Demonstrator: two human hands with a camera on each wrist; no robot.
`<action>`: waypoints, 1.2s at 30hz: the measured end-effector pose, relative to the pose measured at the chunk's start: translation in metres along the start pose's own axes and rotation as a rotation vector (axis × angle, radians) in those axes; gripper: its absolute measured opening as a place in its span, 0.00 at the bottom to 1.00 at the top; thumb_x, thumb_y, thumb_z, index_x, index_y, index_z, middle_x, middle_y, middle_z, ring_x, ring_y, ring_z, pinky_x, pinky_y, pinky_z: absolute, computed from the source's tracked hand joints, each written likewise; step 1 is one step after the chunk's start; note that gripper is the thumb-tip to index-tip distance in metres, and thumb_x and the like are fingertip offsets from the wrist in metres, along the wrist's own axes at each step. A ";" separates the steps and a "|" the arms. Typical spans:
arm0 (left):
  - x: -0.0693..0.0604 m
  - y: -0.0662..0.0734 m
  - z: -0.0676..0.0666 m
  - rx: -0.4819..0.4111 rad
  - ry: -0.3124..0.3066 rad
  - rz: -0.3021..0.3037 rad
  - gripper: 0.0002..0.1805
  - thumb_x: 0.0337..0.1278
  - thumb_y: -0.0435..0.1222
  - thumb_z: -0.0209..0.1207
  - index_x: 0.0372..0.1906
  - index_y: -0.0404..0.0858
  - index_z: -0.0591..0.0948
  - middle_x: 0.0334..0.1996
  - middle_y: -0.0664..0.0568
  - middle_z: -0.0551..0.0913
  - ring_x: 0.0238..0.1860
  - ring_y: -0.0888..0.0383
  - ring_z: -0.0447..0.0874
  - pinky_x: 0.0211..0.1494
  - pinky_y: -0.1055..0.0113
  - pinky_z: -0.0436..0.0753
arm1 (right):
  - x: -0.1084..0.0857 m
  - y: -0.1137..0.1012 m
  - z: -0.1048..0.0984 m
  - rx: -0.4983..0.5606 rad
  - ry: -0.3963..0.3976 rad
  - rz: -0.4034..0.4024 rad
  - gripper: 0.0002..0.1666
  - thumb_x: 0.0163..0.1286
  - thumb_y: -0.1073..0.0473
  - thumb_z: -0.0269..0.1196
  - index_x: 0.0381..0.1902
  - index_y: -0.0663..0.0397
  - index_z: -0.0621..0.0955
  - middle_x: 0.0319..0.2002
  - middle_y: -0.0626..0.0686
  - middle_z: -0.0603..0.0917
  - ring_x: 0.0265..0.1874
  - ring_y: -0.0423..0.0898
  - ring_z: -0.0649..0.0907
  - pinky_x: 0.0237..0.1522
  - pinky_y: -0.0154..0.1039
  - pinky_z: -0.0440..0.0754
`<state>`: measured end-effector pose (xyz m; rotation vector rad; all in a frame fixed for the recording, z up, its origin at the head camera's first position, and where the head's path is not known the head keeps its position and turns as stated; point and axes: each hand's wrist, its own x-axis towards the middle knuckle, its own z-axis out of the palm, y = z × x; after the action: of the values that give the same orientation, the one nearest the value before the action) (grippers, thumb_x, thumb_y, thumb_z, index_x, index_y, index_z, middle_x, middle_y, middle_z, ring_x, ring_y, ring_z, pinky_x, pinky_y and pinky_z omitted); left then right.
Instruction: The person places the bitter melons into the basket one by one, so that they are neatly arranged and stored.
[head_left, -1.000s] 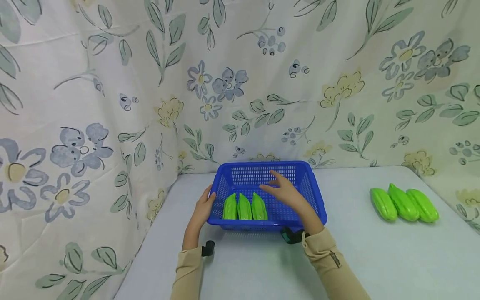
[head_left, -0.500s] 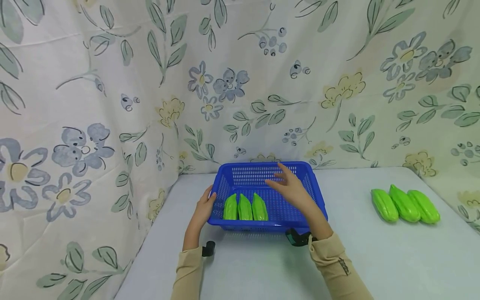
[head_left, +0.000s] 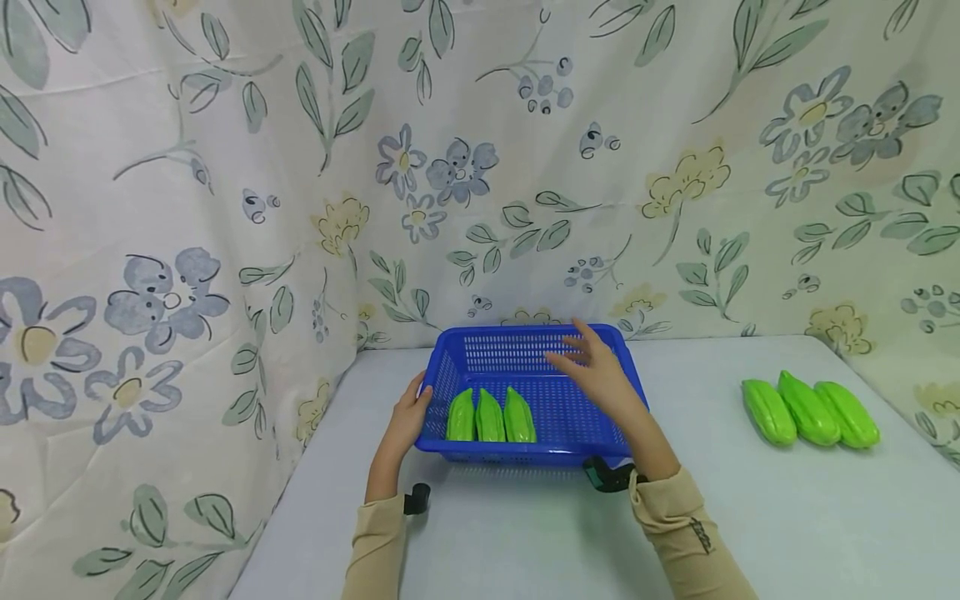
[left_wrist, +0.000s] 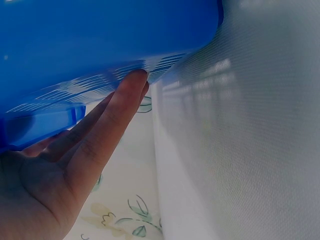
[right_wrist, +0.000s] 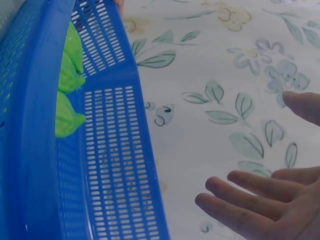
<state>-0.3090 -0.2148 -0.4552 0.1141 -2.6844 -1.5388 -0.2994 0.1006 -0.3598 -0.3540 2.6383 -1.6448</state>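
Observation:
A blue plastic basket (head_left: 525, 454) with slotted walls stands on the white table. In its left part lie three glossy green ridged fruits (head_left: 491, 415) with pointed ends, resembling star fruit, side by side. My left hand (head_left: 409, 413) holds the basket's left rim; in the left wrist view its fingers (left_wrist: 107, 125) lie along the outer wall, and the rim hides the thumb. Over the basket's right part hovers my right hand (head_left: 600, 379), fingers spread and holding nothing. The right wrist view shows this hand (right_wrist: 280, 205) apart from the basket wall (right_wrist: 117, 150).
Three more green fruits (head_left: 810, 408) lie close together on the table's right side. A floral cloth (head_left: 525, 167) hangs behind and left of the table (head_left: 720, 500). Black wrist devices (head_left: 609, 475) sit on both forearms.
My right hand has moved right across the basket, from near its middle toward its right side. My left hand, the basket and the fruits keep their places.

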 end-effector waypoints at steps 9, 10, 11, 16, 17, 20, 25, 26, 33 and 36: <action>0.001 -0.001 0.000 0.013 0.004 0.000 0.30 0.76 0.47 0.39 0.77 0.43 0.55 0.75 0.38 0.59 0.75 0.34 0.56 0.70 0.33 0.60 | -0.002 0.007 -0.013 0.010 0.041 -0.012 0.53 0.71 0.40 0.58 0.79 0.48 0.41 0.75 0.64 0.60 0.72 0.64 0.65 0.67 0.61 0.68; 0.001 -0.001 0.000 0.015 0.006 0.000 0.30 0.76 0.47 0.39 0.77 0.43 0.55 0.75 0.37 0.59 0.74 0.34 0.56 0.70 0.33 0.61 | -0.002 0.008 -0.015 0.016 0.046 -0.016 0.53 0.71 0.41 0.58 0.79 0.49 0.41 0.75 0.64 0.60 0.72 0.65 0.65 0.67 0.62 0.68; 0.001 -0.001 0.000 0.015 0.008 0.000 0.30 0.76 0.47 0.39 0.77 0.43 0.55 0.75 0.37 0.59 0.74 0.34 0.56 0.70 0.33 0.61 | -0.002 0.008 -0.016 0.018 0.050 -0.024 0.53 0.71 0.41 0.58 0.79 0.50 0.41 0.75 0.65 0.60 0.72 0.65 0.65 0.67 0.62 0.68; 0.003 -0.002 0.000 0.016 0.012 0.005 0.30 0.77 0.47 0.39 0.77 0.42 0.55 0.75 0.37 0.59 0.74 0.34 0.57 0.71 0.33 0.60 | -0.003 0.009 -0.022 0.003 0.068 -0.029 0.53 0.71 0.41 0.58 0.79 0.48 0.40 0.75 0.65 0.60 0.72 0.66 0.64 0.67 0.63 0.67; 0.003 -0.002 0.000 0.016 0.012 0.006 0.30 0.77 0.47 0.39 0.77 0.42 0.55 0.75 0.37 0.59 0.74 0.34 0.56 0.71 0.33 0.60 | -0.003 0.009 -0.023 -0.005 0.070 -0.026 0.54 0.71 0.40 0.58 0.79 0.48 0.40 0.75 0.65 0.60 0.72 0.65 0.64 0.67 0.63 0.67; 0.003 -0.002 0.000 0.019 0.010 0.009 0.30 0.77 0.47 0.39 0.77 0.42 0.55 0.74 0.36 0.59 0.74 0.33 0.56 0.70 0.33 0.60 | -0.003 0.012 -0.027 -0.011 0.082 -0.020 0.54 0.71 0.40 0.58 0.79 0.49 0.40 0.75 0.65 0.60 0.72 0.65 0.64 0.67 0.63 0.67; 0.003 -0.004 0.001 0.018 0.006 0.010 0.30 0.77 0.47 0.39 0.77 0.42 0.55 0.75 0.37 0.59 0.75 0.34 0.55 0.71 0.33 0.60 | -0.005 0.016 -0.032 -0.009 0.097 -0.016 0.55 0.71 0.40 0.58 0.79 0.49 0.38 0.75 0.65 0.59 0.72 0.64 0.63 0.67 0.63 0.67; 0.003 -0.004 0.001 0.015 0.003 0.010 0.30 0.77 0.47 0.39 0.77 0.42 0.55 0.75 0.37 0.59 0.75 0.34 0.55 0.71 0.33 0.59 | -0.005 0.017 -0.034 -0.005 0.101 -0.017 0.55 0.71 0.40 0.58 0.79 0.48 0.38 0.75 0.65 0.59 0.73 0.64 0.63 0.67 0.63 0.67; 0.003 -0.003 0.001 0.018 0.009 0.015 0.30 0.77 0.47 0.39 0.77 0.42 0.55 0.74 0.37 0.59 0.74 0.34 0.57 0.70 0.34 0.61 | -0.005 0.023 -0.042 -0.010 0.140 -0.008 0.54 0.71 0.42 0.59 0.79 0.49 0.39 0.75 0.64 0.60 0.72 0.64 0.65 0.68 0.63 0.66; 0.003 -0.003 0.000 0.017 0.007 0.015 0.30 0.77 0.46 0.39 0.77 0.42 0.55 0.74 0.37 0.60 0.74 0.34 0.57 0.70 0.34 0.61 | -0.005 0.028 -0.046 -0.026 0.148 -0.008 0.54 0.71 0.42 0.58 0.79 0.50 0.39 0.74 0.64 0.61 0.72 0.65 0.65 0.68 0.64 0.65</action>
<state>-0.3117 -0.2164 -0.4578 0.0994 -2.6867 -1.5089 -0.3058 0.1537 -0.3644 -0.2521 2.7688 -1.7043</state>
